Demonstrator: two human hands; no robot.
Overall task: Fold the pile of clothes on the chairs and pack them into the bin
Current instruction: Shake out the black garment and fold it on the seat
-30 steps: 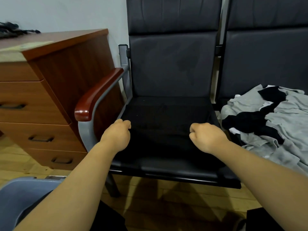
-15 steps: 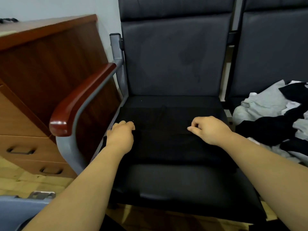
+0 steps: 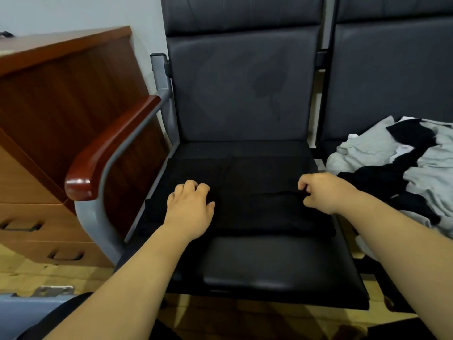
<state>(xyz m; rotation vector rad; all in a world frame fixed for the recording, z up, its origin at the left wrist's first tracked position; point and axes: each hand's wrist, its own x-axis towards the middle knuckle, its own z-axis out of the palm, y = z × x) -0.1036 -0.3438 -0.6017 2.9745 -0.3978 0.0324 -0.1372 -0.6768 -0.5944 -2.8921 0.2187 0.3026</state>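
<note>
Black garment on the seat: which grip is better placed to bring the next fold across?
Right, likely. The right grip pinches a raised edge of the black garment, ready to lift; the left grip lies on it, fingers curled, hold unclear.

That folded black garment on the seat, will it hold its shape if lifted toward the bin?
Probably floppy: the black garment lies flat in thin soft layers, so it may unfold unless supported underneath. Likely light: the right hand pinches its folded edge with fingertips.
</note>
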